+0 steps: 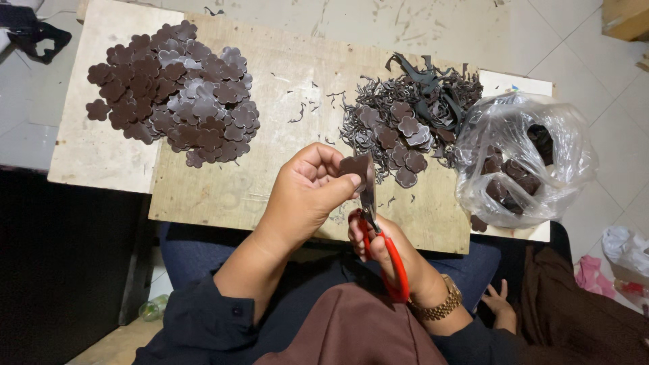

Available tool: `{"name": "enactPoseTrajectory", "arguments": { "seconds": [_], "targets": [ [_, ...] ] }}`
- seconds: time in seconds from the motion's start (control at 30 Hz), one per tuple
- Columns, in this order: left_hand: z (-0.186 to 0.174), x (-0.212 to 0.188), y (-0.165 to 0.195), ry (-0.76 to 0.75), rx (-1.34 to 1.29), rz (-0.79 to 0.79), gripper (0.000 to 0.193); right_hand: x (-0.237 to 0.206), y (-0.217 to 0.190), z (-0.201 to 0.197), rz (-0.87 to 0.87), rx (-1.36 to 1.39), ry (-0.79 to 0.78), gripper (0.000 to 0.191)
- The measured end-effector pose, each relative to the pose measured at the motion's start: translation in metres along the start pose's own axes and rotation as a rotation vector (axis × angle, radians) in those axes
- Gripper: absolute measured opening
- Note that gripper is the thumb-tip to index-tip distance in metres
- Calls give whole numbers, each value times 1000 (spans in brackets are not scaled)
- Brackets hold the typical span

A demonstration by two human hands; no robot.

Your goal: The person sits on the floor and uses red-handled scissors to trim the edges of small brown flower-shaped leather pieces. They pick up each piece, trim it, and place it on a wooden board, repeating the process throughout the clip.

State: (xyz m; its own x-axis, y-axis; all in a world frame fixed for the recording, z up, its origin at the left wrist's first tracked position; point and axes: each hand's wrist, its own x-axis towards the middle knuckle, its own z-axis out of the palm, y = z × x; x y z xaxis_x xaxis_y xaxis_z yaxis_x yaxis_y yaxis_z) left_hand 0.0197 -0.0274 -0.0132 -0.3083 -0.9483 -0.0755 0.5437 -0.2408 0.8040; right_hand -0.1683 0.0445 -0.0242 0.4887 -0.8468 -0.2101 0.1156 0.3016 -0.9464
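My left hand point(307, 189) pinches a small brown flower-shaped piece point(354, 166) between thumb and fingers, just above the board's near edge. My right hand point(382, 247) grips red-handled scissors point(378, 233); their blades point up and meet the piece's right edge. A gold watch sits on my right wrist. A big heap of brown flower-shaped pieces point(179, 91) lies at the board's left. A smaller heap mixed with thin dark trimmings point(405, 118) lies at centre right.
The wooden board point(236, 189) rests across my lap on a pale panel point(94, 149). A clear plastic bag point(520, 159) with brown pieces sits at the right. A small hand of another person point(499, 297) shows at lower right. Tiled floor lies beyond.
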Motion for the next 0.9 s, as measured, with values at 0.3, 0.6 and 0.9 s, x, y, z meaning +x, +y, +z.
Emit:
{"name": "enactPoseTrajectory", "arguments": {
  "seconds": [0.3, 0.6, 0.9],
  "targets": [
    [2, -2, 1, 21, 48, 21, 17, 0, -1, 3, -41, -47, 7, 79],
    [1, -1, -2, 20, 9, 21, 17, 0, 6, 2, -15, 2, 17, 69],
    [0, 0, 0, 2, 149, -3, 15, 2, 5, 2, -82, -73, -18, 75]
  ]
}}
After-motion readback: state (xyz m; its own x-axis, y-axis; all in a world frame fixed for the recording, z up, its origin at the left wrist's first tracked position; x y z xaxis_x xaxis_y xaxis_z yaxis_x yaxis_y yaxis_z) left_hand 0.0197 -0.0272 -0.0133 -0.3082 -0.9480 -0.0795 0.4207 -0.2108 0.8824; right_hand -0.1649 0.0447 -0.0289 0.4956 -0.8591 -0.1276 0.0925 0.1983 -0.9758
